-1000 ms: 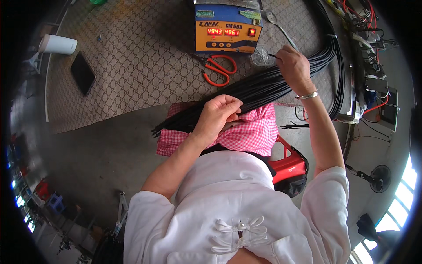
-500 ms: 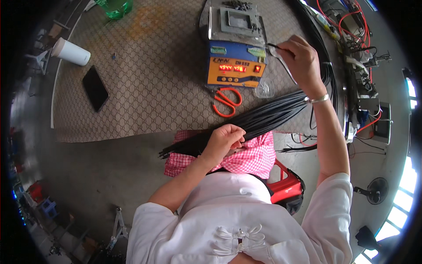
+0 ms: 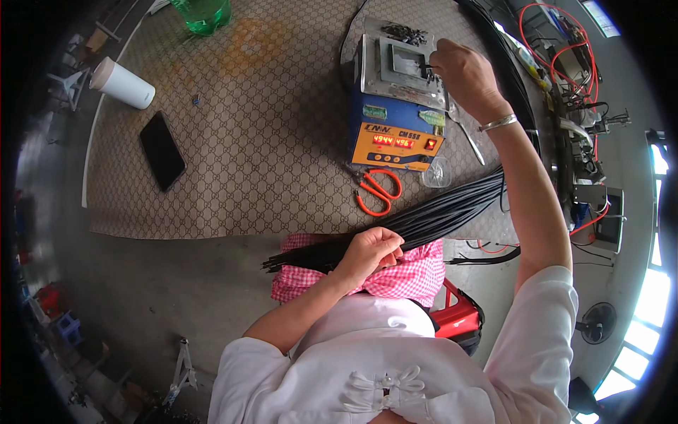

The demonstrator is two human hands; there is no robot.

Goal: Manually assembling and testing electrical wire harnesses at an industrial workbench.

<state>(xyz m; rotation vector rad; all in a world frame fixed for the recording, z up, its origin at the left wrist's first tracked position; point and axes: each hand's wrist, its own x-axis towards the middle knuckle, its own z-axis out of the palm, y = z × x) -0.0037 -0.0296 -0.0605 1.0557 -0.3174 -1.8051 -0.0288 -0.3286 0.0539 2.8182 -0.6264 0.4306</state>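
Note:
My right hand [image 3: 467, 81] reaches over the blue and orange solder pot [image 3: 397, 148]. Its fingers are pinched by the right side of the square basin [image 3: 408, 62], on a thin black wire that is mostly hidden by the fingers. A thick bundle of black wires [image 3: 452, 205] runs from the right of the table down across my lap. My left hand [image 3: 371, 256] rests closed at the bundle's near side, thumb against the fingers; whatever it pinches cannot be made out.
Orange-handled scissors [image 3: 378, 192] lie in front of the pot, near a small clear plastic box [image 3: 436, 172]. Tweezers [image 3: 467, 138] lie right of it. Small dark pieces [image 3: 404, 33] sit behind the basin. A phone [image 3: 162, 150] and white cup [image 3: 122, 83] are at left.
My right hand has moved up and left, from beside the pot to over its basin, carrying the black wire. My left hand stays closed by the bundle. The whole view has shifted slightly.

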